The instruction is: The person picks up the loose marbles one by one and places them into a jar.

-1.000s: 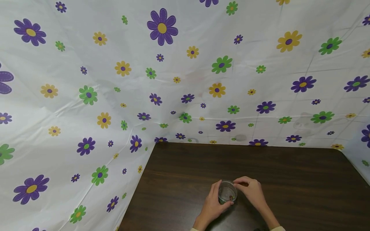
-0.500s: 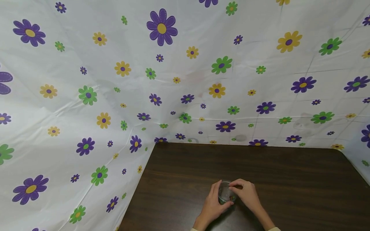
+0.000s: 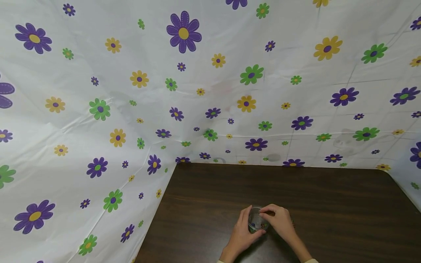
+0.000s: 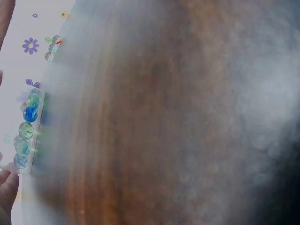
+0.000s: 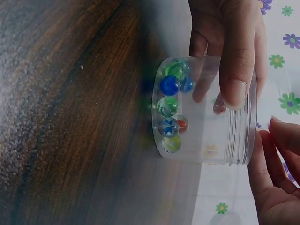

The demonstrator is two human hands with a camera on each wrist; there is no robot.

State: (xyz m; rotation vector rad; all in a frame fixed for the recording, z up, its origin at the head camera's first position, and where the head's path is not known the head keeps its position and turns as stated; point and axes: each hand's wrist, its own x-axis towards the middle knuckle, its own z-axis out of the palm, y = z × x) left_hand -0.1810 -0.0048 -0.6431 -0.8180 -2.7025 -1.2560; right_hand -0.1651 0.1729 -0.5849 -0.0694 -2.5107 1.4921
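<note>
My left hand (image 3: 242,231) grips a clear plastic jar (image 3: 258,216) by its sides, thumb in front and fingers behind. The jar stands upright and open-topped on the dark table. Several glass marbles (image 5: 168,107), green, blue and red-streaked among them, lie on its bottom in the right wrist view. My right hand (image 3: 279,221) hovers over the rim on the right side. Its thumb and fingertips (image 5: 276,123) are close together at the jar's mouth, with no marble visible between them. The palm side is mostly hidden.
A few loose marbles (image 4: 54,48) sit on the table beyond the jar in the left wrist view. The dark wood table (image 3: 204,197) meets a white flower-printed sheet (image 3: 210,91) along its back and left edges.
My right hand has moved left from the jar's edge to over its mouth. A dark blue marble now shows inside the jar. My left hand keeps its grip in the same place.
</note>
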